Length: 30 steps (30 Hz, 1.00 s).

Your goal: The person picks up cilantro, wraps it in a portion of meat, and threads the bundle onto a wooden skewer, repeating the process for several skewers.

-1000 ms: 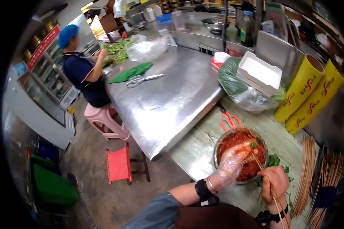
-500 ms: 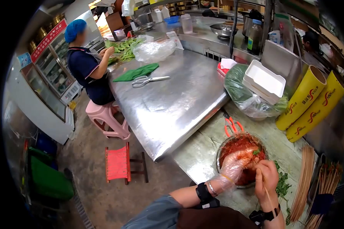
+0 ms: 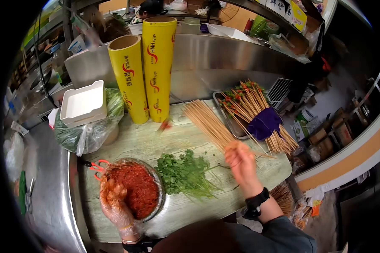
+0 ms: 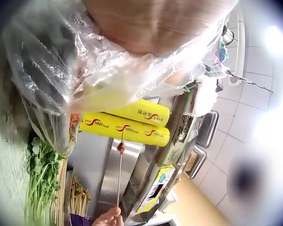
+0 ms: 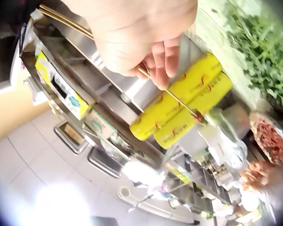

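Pale green tabletop (image 3: 131, 143): tray (image 3: 229, 122) of loaded skewers (image 3: 251, 105) at the far right corner, apparently done; bare sticks (image 3: 207, 125) and near-left bowl (image 3: 161, 185) of red-sauced meat (image 3: 140, 189), left to use. One tipped skewer (image 4: 119, 179), pinched in my right hand (image 3: 242, 166) above the right side, long axis slanting left, loaded end toward the film rolls (image 3: 158, 69). One gloved left hand (image 3: 114, 200), at the bowl's left rim, contents unclear.

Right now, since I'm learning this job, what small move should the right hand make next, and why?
Probably lay its skewer in the metal tray: a red piece sits near its tip, the right hand is close to the tray, and loaded skewers lie there.
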Available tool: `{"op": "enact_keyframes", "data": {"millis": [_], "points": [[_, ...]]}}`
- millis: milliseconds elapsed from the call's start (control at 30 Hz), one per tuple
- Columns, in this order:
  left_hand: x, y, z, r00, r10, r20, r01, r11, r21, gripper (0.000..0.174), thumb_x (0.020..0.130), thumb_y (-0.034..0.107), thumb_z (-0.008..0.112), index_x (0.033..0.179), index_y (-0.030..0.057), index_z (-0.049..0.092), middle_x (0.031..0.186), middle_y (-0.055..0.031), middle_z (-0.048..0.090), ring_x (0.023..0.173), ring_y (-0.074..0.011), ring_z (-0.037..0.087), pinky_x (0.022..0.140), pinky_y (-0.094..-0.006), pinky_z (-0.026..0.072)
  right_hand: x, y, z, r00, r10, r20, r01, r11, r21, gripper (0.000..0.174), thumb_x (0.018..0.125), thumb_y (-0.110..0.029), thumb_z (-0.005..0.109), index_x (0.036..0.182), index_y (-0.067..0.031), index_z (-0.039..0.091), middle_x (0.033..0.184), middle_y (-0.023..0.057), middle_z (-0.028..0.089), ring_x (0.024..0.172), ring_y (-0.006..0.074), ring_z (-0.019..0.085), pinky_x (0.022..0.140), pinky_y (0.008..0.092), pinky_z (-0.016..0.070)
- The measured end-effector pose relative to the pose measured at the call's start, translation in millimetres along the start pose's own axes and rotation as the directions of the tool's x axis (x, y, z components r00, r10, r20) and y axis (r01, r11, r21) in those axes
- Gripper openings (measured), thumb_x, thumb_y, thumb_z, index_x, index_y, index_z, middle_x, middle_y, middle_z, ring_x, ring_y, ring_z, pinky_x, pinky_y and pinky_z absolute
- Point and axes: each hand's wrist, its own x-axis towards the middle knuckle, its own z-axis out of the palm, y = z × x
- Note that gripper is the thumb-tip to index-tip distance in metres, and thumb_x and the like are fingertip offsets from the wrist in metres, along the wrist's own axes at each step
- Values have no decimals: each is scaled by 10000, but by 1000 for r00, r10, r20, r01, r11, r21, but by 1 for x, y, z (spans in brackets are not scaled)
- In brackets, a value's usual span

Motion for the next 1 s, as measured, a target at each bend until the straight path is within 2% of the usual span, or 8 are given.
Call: {"op": "enact_keyframes", "data": {"millis": [100,333,433,633,800,833,900,1000], "points": [[-2,-3,-10,999,17,46,-15,999,-47,448,911,210,587,1276,-31,495,967,-90,611,702,-134,571,612,-238,474,38,-25,-29,969,-174,-173,164,984,-75,292,994,-195,415,1181,14,495,1037,142,615,863,163,606,711,254,520],[-7,-1,-10,1000,-11,-6,11,1000,-1,446,925,258,573,1253,-40,521,835,-63,596,601,-102,511,547,-234,437,105,-6,-112,900,-152,-409,91,982,-165,372,984,-285,475,1247,-22,464,1131,130,596,946,195,605,761,300,498],[-5,-1,-11,1000,-14,-3,14,1000,11,457,924,269,576,1248,-48,520,828,-64,597,605,-104,515,547,-237,438,107,5,-125,883,-92,-460,53,994,-96,418,986,-317,460,1260,-2,448,1142,150,596,925,191,607,753,294,499],[-7,-4,-17,999,-36,25,36,999,4,446,931,268,567,1231,-58,524,834,-71,608,616,-116,533,548,-237,435,92,-3,-131,918,324,-229,-289,942,172,434,982,-355,446,1186,23,506,1032,152,630,700,129,602,601,239,502],[-6,-2,-14,999,-51,8,51,998,-22,390,939,226,558,1207,-58,545,840,-71,618,618,-111,536,547,-231,435,52,8,-43,925,380,5,-349,854,-387,121,908,-133,593,981,-37,599,784,21,614,563,62,499,476,188,370],[-7,0,-12,999,-53,6,54,998,-27,387,939,220,559,1207,-58,544,840,-72,619,618,-110,537,550,-231,437,47,11,-33,900,434,33,-350,767,-537,125,884,-126,623,981,-47,616,806,22,633,601,64,531,518,188,422],[-8,4,-6,999,-53,9,54,998,-43,381,937,207,562,1208,-59,543,840,-73,622,617,-110,539,557,-231,442,33,15,-7,855,504,122,-223,569,-792,140,847,-112,651,971,-51,632,807,29,625,652,93,558,567,214,450],[-8,7,-7,996,-78,42,80,996,-42,379,936,200,563,1206,-65,542,839,-75,623,619,-109,544,565,-230,449,21,26,-3,842,427,331,238,258,-936,172,802,-102,670,964,-53,644,818,50,612,711,165,599,627,278,486]]}}
